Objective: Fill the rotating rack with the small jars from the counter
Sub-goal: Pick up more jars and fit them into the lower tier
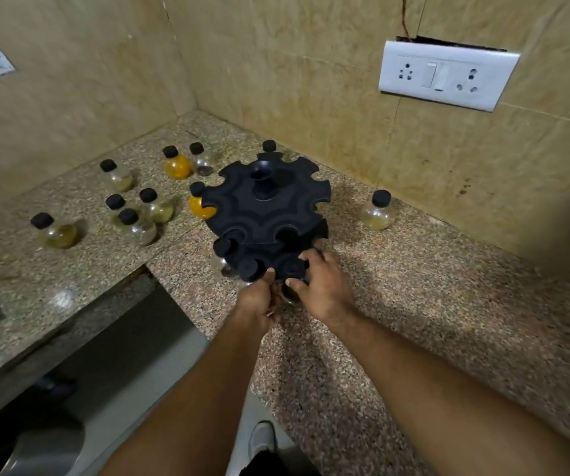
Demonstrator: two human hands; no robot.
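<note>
A black two-tier rotating rack [265, 201] with notched edges stands in the counter's corner. Its top tier shows bare notches. In the lower tier's near notches sit three black-capped jars, one at the left [222, 248], one in the middle [248, 269]. My right hand [324, 286] grips the third jar [293, 269] at its cap, right at the lower tier's near edge. My left hand [259, 304] touches the same jar's glass body from the left. Several small round glass jars with black caps stand loose to the left, among them an orange one [176, 164].
One jar [378, 211] stands alone right of the rack, another cap [269, 146] shows behind it. An orange jar [200, 204] sits against the rack's left side. The granite counter [414, 304] bends in an L; a gap with floor lies below left. A socket panel [445, 75] hangs on the wall.
</note>
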